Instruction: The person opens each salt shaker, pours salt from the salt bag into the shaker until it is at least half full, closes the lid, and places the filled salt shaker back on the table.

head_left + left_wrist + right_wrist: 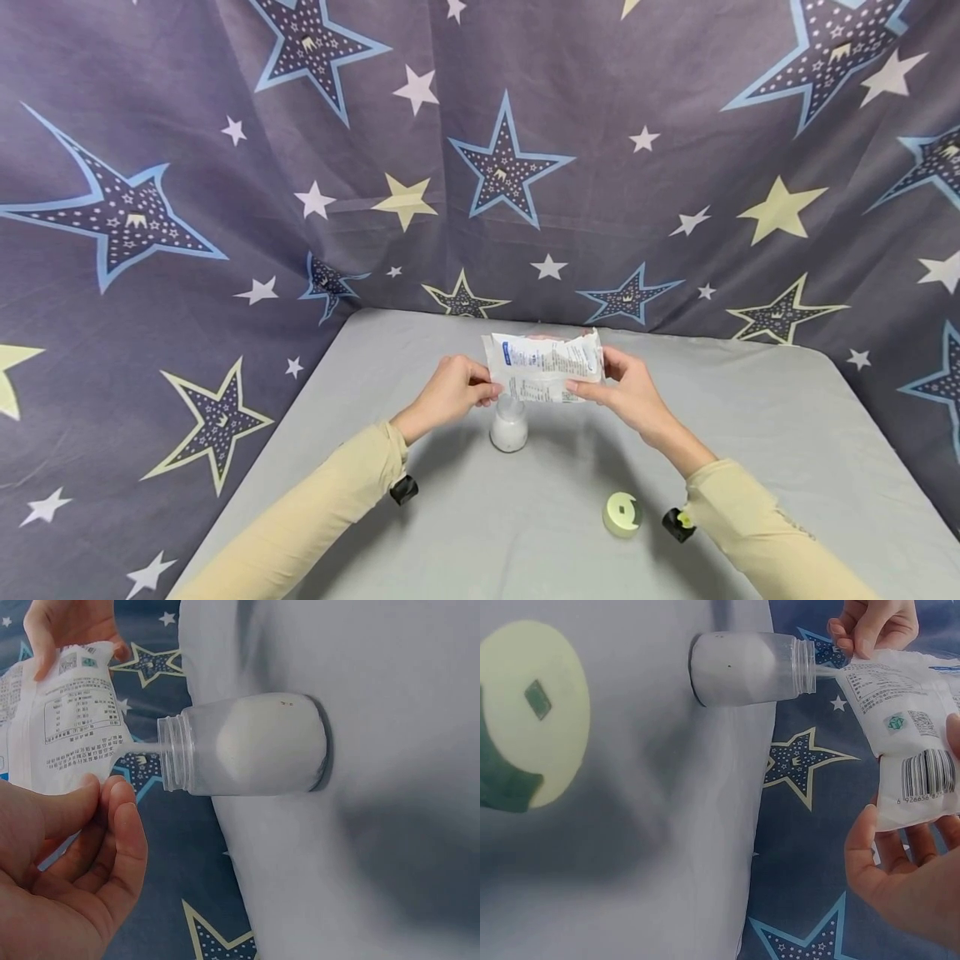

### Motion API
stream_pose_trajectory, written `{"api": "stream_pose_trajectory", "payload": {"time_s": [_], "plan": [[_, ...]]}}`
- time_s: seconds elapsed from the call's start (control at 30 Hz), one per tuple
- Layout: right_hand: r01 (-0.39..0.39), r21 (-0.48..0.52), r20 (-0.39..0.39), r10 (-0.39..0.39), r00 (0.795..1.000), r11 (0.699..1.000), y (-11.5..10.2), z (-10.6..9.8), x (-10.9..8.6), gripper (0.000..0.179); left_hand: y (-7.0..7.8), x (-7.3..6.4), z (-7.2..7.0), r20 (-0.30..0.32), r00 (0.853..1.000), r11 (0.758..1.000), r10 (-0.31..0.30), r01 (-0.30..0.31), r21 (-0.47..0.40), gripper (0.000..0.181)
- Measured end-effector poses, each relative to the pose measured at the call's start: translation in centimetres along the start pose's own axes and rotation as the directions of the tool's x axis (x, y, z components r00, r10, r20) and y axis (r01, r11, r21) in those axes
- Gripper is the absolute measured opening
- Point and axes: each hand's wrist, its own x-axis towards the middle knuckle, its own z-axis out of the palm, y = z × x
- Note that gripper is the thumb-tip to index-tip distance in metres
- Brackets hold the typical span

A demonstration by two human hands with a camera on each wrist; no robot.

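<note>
Both hands hold a white printed plastic bag [547,367] tilted above a clear jar [509,429]. My left hand [453,385] pinches the bag's lower left corner between thumb and fingers. At the other end, my right hand [626,390] grips the bag with the thumb in front and fingers behind. From the bag's corner a thin white stream runs into the threaded mouth of the jar [255,746], as the left wrist view shows. White powder or grains fill much of the jar, which stands upright and lidless on the table.
A pale green round lid [622,514] with a darker green part lies on the grey-covered table [525,533], in front of the jar and to its right. Behind the table hangs a dark star-patterned cloth [495,258]. Small black cameras sit at both wrists.
</note>
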Motion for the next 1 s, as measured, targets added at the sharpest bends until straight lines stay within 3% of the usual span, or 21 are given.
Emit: {"api": "stream_pose_trajectory", "payload": {"time_s": [1.0], "plan": [[-0.004, -0.007, 0.003, 0.004, 1.000, 1.000, -0.32, 0.08, 0.06, 0.047, -0.24, -0.09, 0.01, -0.002, 1.000, 1.000, 0.001, -0.001, 0.003, 0.014]]}}
